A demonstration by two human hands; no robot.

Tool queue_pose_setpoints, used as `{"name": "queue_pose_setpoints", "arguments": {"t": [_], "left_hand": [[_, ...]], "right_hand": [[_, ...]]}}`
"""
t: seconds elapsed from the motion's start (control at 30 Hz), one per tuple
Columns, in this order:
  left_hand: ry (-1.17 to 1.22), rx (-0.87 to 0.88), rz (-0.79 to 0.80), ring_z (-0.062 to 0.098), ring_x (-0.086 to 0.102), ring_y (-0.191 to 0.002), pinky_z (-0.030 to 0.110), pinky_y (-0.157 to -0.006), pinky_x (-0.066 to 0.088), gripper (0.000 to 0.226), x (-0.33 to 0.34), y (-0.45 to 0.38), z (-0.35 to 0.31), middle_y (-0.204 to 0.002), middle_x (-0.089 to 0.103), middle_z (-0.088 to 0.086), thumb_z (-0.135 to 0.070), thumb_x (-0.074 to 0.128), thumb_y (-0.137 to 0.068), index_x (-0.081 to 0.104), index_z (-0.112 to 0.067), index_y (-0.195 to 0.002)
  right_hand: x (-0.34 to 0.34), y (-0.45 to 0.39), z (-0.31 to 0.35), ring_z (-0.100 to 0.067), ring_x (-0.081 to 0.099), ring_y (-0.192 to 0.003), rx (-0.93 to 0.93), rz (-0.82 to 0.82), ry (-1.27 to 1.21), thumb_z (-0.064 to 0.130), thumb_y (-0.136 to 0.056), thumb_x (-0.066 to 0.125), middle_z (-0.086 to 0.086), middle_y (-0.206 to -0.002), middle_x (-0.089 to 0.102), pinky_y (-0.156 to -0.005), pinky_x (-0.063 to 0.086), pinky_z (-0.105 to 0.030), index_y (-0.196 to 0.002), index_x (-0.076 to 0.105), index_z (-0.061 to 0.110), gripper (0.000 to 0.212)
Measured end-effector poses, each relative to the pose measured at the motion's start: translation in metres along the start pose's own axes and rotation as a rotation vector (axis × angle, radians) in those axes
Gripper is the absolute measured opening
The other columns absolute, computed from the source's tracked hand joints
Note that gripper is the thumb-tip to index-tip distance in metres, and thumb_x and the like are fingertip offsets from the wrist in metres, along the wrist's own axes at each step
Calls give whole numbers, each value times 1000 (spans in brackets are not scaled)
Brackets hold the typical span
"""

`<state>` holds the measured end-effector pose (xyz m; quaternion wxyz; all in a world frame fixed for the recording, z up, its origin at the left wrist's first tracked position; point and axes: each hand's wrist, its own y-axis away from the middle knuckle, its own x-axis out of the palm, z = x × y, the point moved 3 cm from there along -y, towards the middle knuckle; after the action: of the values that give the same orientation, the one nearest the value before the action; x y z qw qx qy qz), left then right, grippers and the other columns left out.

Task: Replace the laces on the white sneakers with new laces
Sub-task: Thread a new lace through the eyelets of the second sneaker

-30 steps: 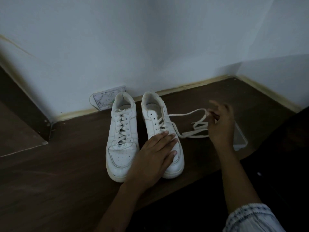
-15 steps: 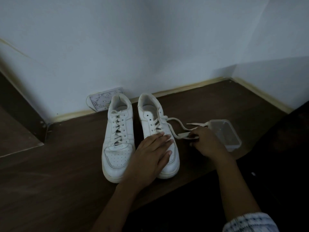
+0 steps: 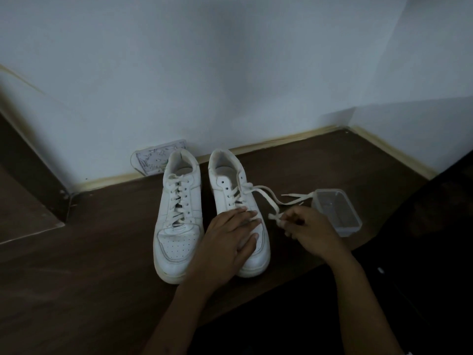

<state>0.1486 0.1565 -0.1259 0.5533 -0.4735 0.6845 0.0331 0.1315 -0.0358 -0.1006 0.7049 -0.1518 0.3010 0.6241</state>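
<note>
Floor (image 3: 89, 252) of dark wood is seen meeting a pale wall (image 3: 230, 73), and two white sneakers (image 3: 179, 221) are stood side by side on it, heels toward the wall. A clear tub (image 3: 337, 211) is set just right of them, and a patterned card (image 3: 153, 160) is leaned against the wall behind the left shoe (image 3: 176, 242), which is fully laced. The right shoe (image 3: 230, 185) is held down by the left hand (image 3: 227, 242), laid flat with straight fingers over its toe and lower eyelets. Its upper eyelets are already emptied, and the freed lace (image 3: 266, 198) is trailed across the floor toward the tub. The lace is pinched near the shoe's side in the curled fingers of the right hand (image 3: 307, 229). A second ago that hand was raised farther right with the lace drawn out; it has since been brought back low beside the shoe. A fresh grip closer to the eyelets is suggested, so another crossing is probably about to be pulled free. Old-lace removal appears underway on one shoe only.
</note>
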Motion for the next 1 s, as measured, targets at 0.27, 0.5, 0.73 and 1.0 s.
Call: {"name": "queue_pose_setpoints", "arguments": {"t": [0.27, 0.5, 0.73, 1.0], "left_hand": [[-20, -50, -135, 6, 51, -111, 27, -98, 32, 35, 8, -8, -13, -117, 64, -11, -34, 47, -94, 63, -23, -122], [113, -130, -267, 3, 59, -86, 22, -85, 40, 25, 3, -16, -10, -89, 70, -10, -31, 51, -90, 73, -22, -97], [341, -341, -380, -3, 63, -93, 9, -81, 47, 28, -13, -14, -1, -96, 66, -21, -6, 66, -87, 68, -29, -104], [408, -440, -440, -7, 64, -92, 5, -79, 45, 25, -21, -15, 0, -95, 69, -15, -3, 67, -87, 71, -22, -101]], "right_hand": [[0, 13, 25, -12, 58, -69, -246, 268, -334, 11, -89, 65, -11, -83, 70, -57, 44, -17, -95, 72, 9, 10], [-19, 11, 14, -10, 62, -72, -185, 267, -317, 23, -77, 73, -5, -85, 71, -59, 48, -19, -91, 74, 20, 15], [-25, 6, -2, -12, 66, -81, -59, 277, -251, 19, -80, 72, -2, -88, 73, -63, 50, -19, -91, 74, 19, 11], [-24, 5, -13, -7, 66, -75, 21, 354, -200, 14, -83, 71, -3, -88, 73, -64, 53, -18, -92, 73, 14, 9]]}}
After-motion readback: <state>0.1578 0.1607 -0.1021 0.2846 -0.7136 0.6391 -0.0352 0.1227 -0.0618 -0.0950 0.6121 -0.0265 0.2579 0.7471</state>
